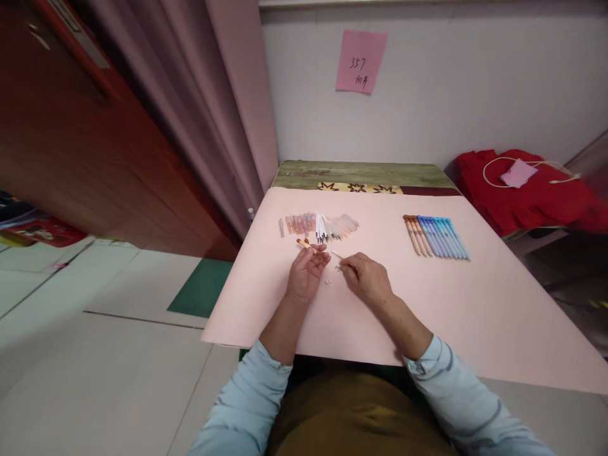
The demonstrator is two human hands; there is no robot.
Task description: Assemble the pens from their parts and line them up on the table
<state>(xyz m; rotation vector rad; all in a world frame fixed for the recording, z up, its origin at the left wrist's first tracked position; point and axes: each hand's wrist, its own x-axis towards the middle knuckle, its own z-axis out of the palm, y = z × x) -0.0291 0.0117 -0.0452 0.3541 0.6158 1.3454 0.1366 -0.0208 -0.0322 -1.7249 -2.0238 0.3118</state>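
Left hand (308,275) pinching tan barrel (304,244), brown end poking past thumb, up and left; right hand (367,277) clamped on thin stick (336,254), white tip toward left hand, apart from it; white refills (320,227) just beyond left hand; pen row (436,237) well to right

Two bare hands brought near each other but apart, both forearms reaching in from below.
The left hand (306,277) is turned partly palm-up, its fingers loosely curled and its thumb bent in toward them; the left forearm (284,329) slants up and to the right. The right hand (368,277) shows its back, thumb and forefinger pinched together and directed leftward, the right forearm (409,323) slanting up and to the left.
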